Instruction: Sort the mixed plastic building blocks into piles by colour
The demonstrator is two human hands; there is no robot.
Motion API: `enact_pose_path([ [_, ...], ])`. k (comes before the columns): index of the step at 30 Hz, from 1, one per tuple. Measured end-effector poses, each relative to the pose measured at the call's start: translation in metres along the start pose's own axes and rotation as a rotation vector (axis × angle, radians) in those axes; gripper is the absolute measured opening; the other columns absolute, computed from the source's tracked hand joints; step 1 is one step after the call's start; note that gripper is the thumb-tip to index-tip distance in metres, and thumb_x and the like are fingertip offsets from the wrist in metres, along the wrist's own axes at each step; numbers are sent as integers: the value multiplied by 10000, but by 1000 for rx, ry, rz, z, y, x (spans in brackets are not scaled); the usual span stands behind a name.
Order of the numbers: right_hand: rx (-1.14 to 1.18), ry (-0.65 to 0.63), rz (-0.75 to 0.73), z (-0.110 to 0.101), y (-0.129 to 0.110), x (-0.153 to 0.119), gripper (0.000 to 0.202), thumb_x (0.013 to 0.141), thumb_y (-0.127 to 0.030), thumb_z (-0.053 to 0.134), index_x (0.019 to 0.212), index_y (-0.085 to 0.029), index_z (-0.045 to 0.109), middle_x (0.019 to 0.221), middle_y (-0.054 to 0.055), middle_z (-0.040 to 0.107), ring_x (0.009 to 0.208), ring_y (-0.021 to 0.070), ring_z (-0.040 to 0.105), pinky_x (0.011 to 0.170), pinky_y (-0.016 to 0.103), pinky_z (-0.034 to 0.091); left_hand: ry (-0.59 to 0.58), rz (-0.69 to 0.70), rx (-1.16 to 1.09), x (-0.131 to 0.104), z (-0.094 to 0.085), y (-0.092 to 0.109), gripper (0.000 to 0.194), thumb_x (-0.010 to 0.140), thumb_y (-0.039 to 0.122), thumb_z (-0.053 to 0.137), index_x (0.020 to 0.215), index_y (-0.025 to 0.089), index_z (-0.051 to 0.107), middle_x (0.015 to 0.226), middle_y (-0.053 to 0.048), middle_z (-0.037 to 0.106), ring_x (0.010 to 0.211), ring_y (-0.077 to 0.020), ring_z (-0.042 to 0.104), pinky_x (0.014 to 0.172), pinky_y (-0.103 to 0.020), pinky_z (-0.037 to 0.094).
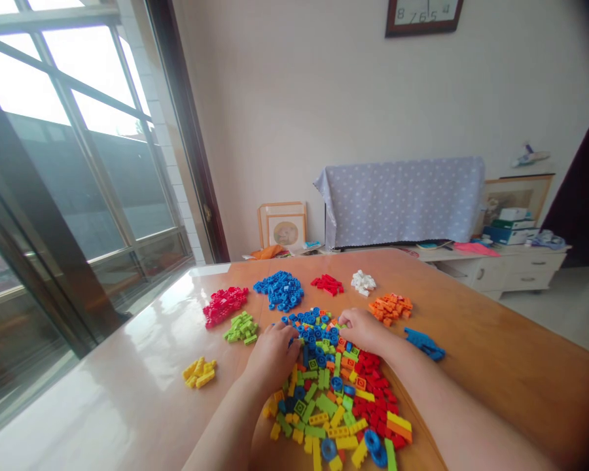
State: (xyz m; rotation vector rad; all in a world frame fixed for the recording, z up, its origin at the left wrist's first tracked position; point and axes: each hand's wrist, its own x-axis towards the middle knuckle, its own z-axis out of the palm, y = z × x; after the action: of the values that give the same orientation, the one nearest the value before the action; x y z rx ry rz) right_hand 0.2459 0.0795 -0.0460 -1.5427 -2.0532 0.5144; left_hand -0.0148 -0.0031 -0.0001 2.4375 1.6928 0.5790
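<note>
A large mixed pile of toy building bricks in green, yellow, red, orange and blue spreads over the table in front of me. My left hand rests at the pile's upper left edge, fingers curled down by the blue pieces. Whatever its fingertips hold, if anything, is hidden. On the other side, my right hand has thumb and fingers pinched together at the pile's upper right. Anything between those fingertips is too small to make out.
Sorted heaps ring the pile: yellow, light green, pinkish red, blue, red, white and orange bricks. Blue flat pieces lie right of my right forearm. A cloth-covered object stands behind the table.
</note>
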Motion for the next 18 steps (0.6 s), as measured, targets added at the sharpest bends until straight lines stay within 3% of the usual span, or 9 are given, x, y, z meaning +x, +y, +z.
enact_pose_path([
  [5,97,48,43,-7,-4,-4,82,720,-251,662,761,-185,635,677,-26,571,640,120,493,593,229,330,38,5,-37,0,0,-1,225,944,322,499,1008,233,695,1041,-75,653,979,-223,607,838,-298,451],
  [7,264,46,75,-12,-9,-7,138,764,-314,646,804,-185,619,684,-32,576,623,110,492,571,220,341,61,14,-81,0,-1,0,230,942,315,501,1036,238,696,1059,-74,661,1001,-224,612,869,-303,456],
  [12,921,-161,154,-22,-34,-19,322,700,-412,768,873,-192,607,677,-47,568,592,88,483,507,197,323,76,9,-305,0,1,6,230,916,288,541,1089,238,685,1125,-61,684,1089,-218,606,933,-297,468],
  [18,1022,-310,113,-22,-71,-36,375,665,-431,814,886,-190,630,693,-34,585,614,97,518,562,221,402,137,-18,-723,-1,12,21,238,862,326,648,1049,180,657,1014,-65,700,944,-183,631,836,-284,495],
])
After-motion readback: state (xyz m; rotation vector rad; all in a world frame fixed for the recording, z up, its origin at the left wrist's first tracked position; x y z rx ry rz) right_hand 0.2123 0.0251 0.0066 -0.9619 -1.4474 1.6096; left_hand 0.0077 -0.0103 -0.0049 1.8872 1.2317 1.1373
